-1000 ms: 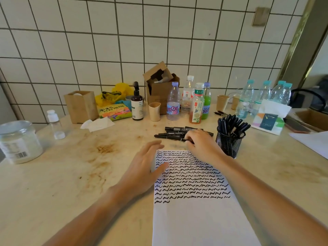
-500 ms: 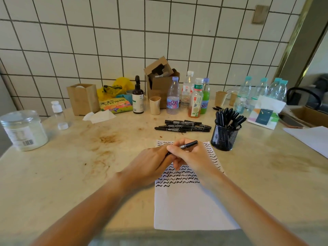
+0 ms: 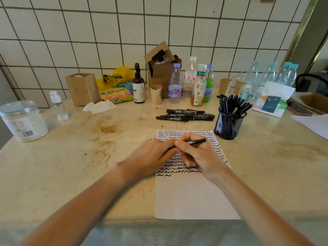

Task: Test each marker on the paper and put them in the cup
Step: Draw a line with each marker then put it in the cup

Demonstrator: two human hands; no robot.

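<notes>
Both hands meet over the upper half of the paper (image 3: pixel 191 196), and the grip looks like uncapping. The right hand (image 3: pixel 200 155) curls its fingers round a black marker (image 3: pixel 197 142) whose far end points toward the mesh cup (image 3: pixel 228 126). The left hand (image 3: pixel 150 157) pinches the marker's near end, most likely to pull the cap — that end is hidden between the fingers. The paper lies just in front of the cup, so a tested marker travels little. Its top is filled with squiggle rows; below them the sheet is blank. Untested markers (image 3: pixel 185 115) lie in a loose pile just beyond the paper, left of the cup — within reach.
</notes>
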